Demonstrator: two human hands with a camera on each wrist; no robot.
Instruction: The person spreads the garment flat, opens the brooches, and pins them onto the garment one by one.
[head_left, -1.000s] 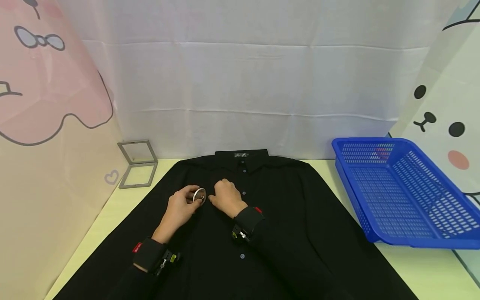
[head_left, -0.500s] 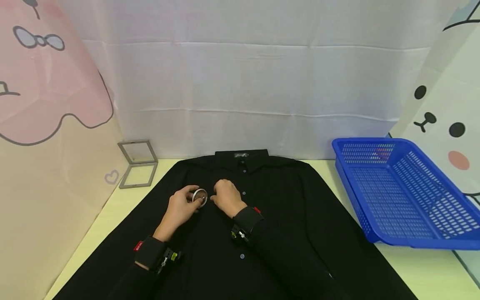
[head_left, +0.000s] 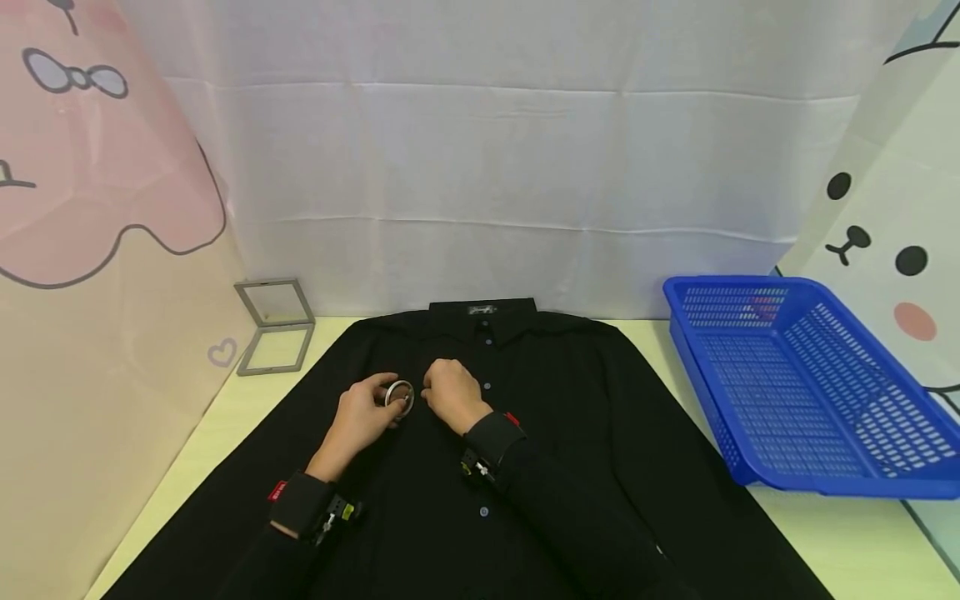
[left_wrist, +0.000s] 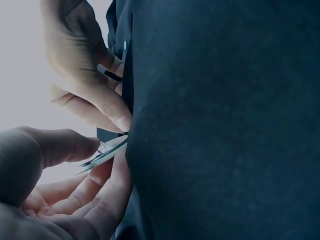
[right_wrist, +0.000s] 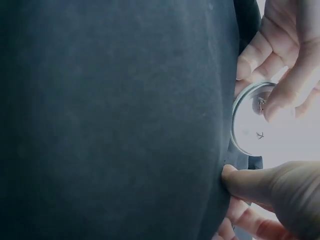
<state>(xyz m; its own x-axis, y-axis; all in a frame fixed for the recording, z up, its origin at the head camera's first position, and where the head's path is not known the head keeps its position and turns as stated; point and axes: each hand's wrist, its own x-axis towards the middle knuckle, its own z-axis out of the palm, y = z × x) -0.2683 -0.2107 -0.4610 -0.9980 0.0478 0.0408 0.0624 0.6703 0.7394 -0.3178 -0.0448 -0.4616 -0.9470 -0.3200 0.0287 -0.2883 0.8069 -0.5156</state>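
Note:
A black button-up shirt (head_left: 555, 417) lies spread out with its collar at the far end. My left hand (head_left: 362, 415) holds a round pin badge (head_left: 406, 389) between thumb and fingers above the shirt's left chest. The badge's back shows a silvery rim, and in the left wrist view the badge (left_wrist: 112, 150) is seen nearly edge-on, close to the cloth. Just right of it, my right hand (head_left: 455, 397) pinches a raised fold of shirt fabric, plain in the right wrist view beside the badge (right_wrist: 241, 135). Whether the pin touches the cloth is unclear.
A blue plastic basket (head_left: 708, 408) stands on the right of the pale yellow table (head_left: 847, 542). At the back left is a grey hinged frame (head_left: 305, 302), one panel raised against the wall. White and printed cloths (head_left: 487, 167) surround the table at back and sides.
The badge has turned slightly, with more of its back facing up. My right hand has shifted a little. The shirt, basket and frame stay as they were.

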